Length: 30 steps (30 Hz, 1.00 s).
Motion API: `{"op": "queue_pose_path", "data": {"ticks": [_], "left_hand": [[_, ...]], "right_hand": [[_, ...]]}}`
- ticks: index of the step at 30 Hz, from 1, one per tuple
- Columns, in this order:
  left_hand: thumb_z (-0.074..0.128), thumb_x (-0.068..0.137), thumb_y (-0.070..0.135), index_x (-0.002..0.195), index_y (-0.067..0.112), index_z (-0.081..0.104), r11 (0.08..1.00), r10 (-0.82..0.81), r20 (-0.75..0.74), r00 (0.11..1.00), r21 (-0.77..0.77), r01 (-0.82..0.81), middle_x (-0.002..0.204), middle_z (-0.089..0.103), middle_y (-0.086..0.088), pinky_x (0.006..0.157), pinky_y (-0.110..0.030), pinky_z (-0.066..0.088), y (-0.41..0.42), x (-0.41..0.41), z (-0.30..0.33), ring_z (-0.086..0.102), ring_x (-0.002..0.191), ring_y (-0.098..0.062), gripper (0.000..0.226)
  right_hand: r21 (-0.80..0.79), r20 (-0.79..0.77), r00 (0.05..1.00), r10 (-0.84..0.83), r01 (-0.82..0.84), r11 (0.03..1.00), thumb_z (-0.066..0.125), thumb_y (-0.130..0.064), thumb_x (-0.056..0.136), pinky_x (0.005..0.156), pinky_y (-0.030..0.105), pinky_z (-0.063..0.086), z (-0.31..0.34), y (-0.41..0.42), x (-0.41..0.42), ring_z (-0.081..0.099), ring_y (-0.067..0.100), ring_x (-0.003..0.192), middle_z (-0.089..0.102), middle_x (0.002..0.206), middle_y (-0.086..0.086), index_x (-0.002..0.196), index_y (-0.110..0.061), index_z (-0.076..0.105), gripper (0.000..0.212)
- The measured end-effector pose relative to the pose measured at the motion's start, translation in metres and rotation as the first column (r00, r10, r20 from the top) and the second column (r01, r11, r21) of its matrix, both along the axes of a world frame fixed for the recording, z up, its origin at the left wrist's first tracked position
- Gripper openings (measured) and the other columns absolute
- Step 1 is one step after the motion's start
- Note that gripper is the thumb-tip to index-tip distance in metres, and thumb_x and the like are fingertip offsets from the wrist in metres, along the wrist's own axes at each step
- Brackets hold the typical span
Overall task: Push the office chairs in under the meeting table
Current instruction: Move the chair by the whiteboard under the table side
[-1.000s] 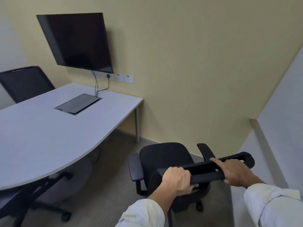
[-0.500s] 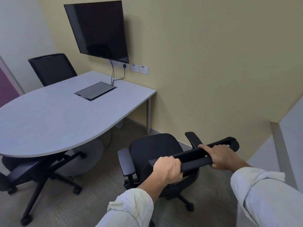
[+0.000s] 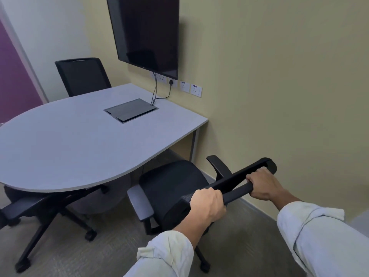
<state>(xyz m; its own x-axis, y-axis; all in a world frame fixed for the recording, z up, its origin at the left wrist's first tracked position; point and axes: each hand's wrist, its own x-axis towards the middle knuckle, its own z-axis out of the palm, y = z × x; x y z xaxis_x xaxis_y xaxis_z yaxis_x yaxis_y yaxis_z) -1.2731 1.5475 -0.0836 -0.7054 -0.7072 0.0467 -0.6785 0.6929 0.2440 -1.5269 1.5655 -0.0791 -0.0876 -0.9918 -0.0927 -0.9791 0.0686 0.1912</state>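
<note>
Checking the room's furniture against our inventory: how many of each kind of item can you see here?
Office chairs: 3 (held chair, far chair, left chair)
Meeting table: 1
Wall screen: 1
Total: 5

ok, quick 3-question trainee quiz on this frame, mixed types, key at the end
1. True or false: both hands grip the top of the backrest of the near chair.
2. How many office chairs are in view? A) one B) two C) three
3. Fill in: the near chair's seat sits ____ the edge of the meeting table, not yet under it.

Key:
1. True: left hand and right hand each close on it.
2. C: the near chair, the far chair and the left chair.
3. Beside.
</note>
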Motion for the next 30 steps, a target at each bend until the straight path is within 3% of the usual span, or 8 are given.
{"op": "queue_pose_path", "data": {"ticks": [3,6,11,15,19,25,27,30], "left_hand": [[0.050,0.087,0.035,0.083,0.018,0.054,1.000,0.020,0.001,1.000,0.010,-0.020,0.088,0.068,-0.008,0.062,-0.036,0.038,-0.040,-0.003,-0.003,0.062,0.072,-0.032,0.018],[0.050,0.087,0.038,0.089,0.016,0.060,0.999,0.043,-0.006,0.999,-0.016,-0.043,0.086,0.068,-0.008,0.062,-0.036,0.038,-0.079,-0.002,-0.007,0.063,0.072,-0.032,0.025],[0.047,0.087,0.040,0.090,0.017,0.062,0.996,0.090,-0.005,0.996,-0.004,-0.090,0.084,0.068,-0.006,0.059,-0.035,0.038,-0.142,0.003,-0.006,0.056,0.063,-0.027,0.028],[0.048,0.089,0.042,0.092,0.016,0.063,0.992,0.124,0.002,0.992,-0.026,-0.124,0.086,0.067,-0.007,0.060,-0.035,0.039,-0.182,-0.005,-0.006,0.063,0.070,-0.031,0.031],[0.050,0.090,0.044,0.099,0.013,0.063,0.987,0.159,0.013,0.987,-0.025,-0.159,0.089,0.068,-0.009,0.062,-0.037,0.043,-0.217,-0.022,-0.006,0.065,0.075,-0.033,0.035],[0.051,0.089,0.044,0.100,0.012,0.064,0.973,0.231,0.030,0.973,-0.032,-0.230,0.089,0.068,-0.009,0.061,-0.035,0.043,-0.266,-0.050,-0.003,0.066,0.075,-0.032,0.035],[0.051,0.090,0.042,0.102,0.012,0.063,0.970,0.242,0.041,0.969,-0.036,-0.241,0.092,0.068,-0.010,0.062,-0.036,0.042,-0.280,-0.056,-0.003,0.066,0.077,-0.033,0.034],[0.051,0.090,0.042,0.103,0.012,0.062,0.964,0.265,0.050,0.963,-0.046,-0.263,0.094,0.067,-0.010,0.064,-0.036,0.043,-0.304,-0.065,-0.003,0.065,0.080,-0.033,0.034]], "right_hand": [[0.029,-0.010,1.000,0.021,-0.021,0.999,0.048,-0.026,0.056,0.071,0.035,0.034,0.000,-0.047,-0.004,0.040,0.016,0.067,0.044,0.057,-0.010,0.057,-0.025,0.040,0.008],[0.007,0.014,0.999,0.035,-0.035,0.999,0.050,-0.023,0.055,0.068,0.035,0.030,-0.001,-0.088,-0.002,0.037,0.016,0.063,0.043,0.054,-0.008,0.054,-0.022,0.040,0.010],[-0.001,0.014,0.998,0.060,-0.060,0.998,0.052,-0.026,0.057,0.076,0.037,0.037,-0.004,-0.155,0.001,0.043,0.020,0.070,0.048,0.056,-0.008,0.055,-0.024,0.045,0.008],[0.004,-0.008,0.997,0.075,-0.075,0.997,0.055,-0.023,0.060,0.075,0.038,0.039,-0.004,-0.205,-0.005,0.044,0.021,0.072,0.048,0.058,-0.008,0.056,-0.025,0.045,0.011],[-0.015,-0.003,0.996,0.094,-0.094,0.995,0.057,-0.017,0.063,0.065,0.035,0.028,-0.001,-0.249,-0.019,0.040,0.021,0.070,0.044,0.057,-0.009,0.055,-0.024,0.044,0.017],[-0.004,-0.002,0.991,0.136,-0.136,0.991,0.057,-0.015,0.063,0.068,0.034,0.026,0.001,-0.314,-0.042,0.040,0.022,0.071,0.045,0.058,-0.007,0.055,-0.025,0.044,0.018],[0.006,-0.005,0.988,0.151,-0.151,0.988,0.057,-0.016,0.064,0.075,0.035,0.030,0.000,-0.333,-0.045,0.038,0.022,0.074,0.043,0.059,-0.009,0.055,-0.028,0.040,0.024],[0.014,0.008,0.988,0.154,-0.154,0.988,0.057,-0.016,0.068,0.099,0.043,0.030,0.000,-0.361,-0.052,0.035,0.021,0.082,0.043,0.063,-0.011,0.057,-0.032,0.038,0.027]]}}
